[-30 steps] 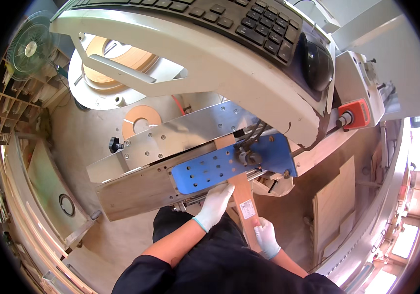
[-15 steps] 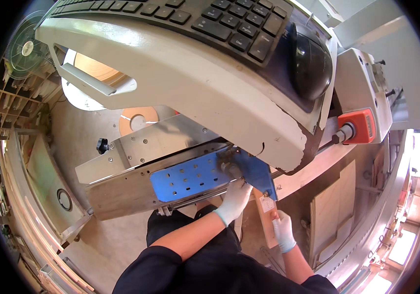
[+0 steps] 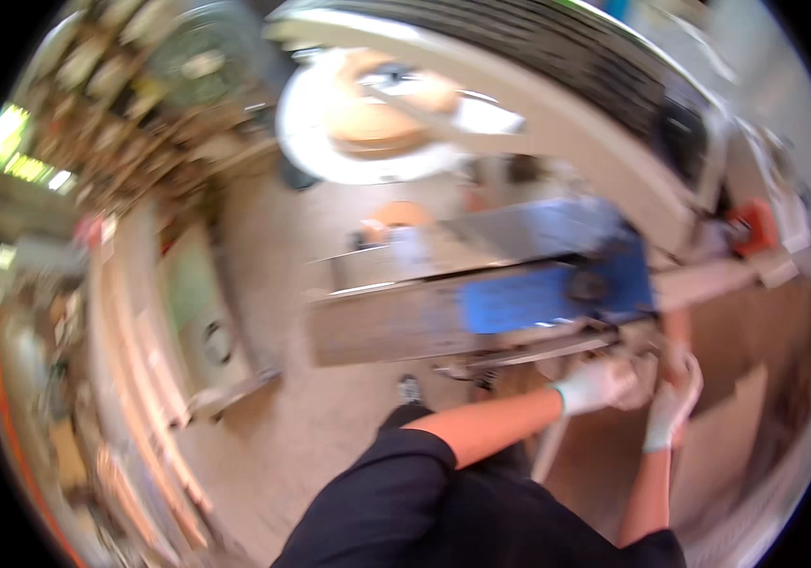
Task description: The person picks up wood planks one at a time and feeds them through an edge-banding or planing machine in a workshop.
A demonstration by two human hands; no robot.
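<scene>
My gloved left hand [image 3: 597,382] is below the steel rail under a blue perforated plate [image 3: 509,301], its fingers smeared by motion. To its right, my gloved right hand [image 3: 674,395] grips a narrow wooden board [image 3: 676,331], which rises toward the machine's edge. The blue plate lies on a long metal bed [image 3: 377,331]. Above it is the machine's pale arm [image 3: 566,123], carrying a blurred keyboard [image 3: 509,43] and mouse [image 3: 680,142].
A white reel with tan edging coil [image 3: 367,123] stands behind the machine. A fan [image 3: 202,62] and shelving are upper left, long strips [image 3: 140,379] and a green-grey panel [image 3: 197,303] at left, sheet panels [image 3: 722,445] at lower right, and a red housing [image 3: 751,227] at right.
The view has swung leftward, shifting the machine rightward in the picture and blurring it. My left hand has moved off the blue plate toward my right hand, which still holds the board.
</scene>
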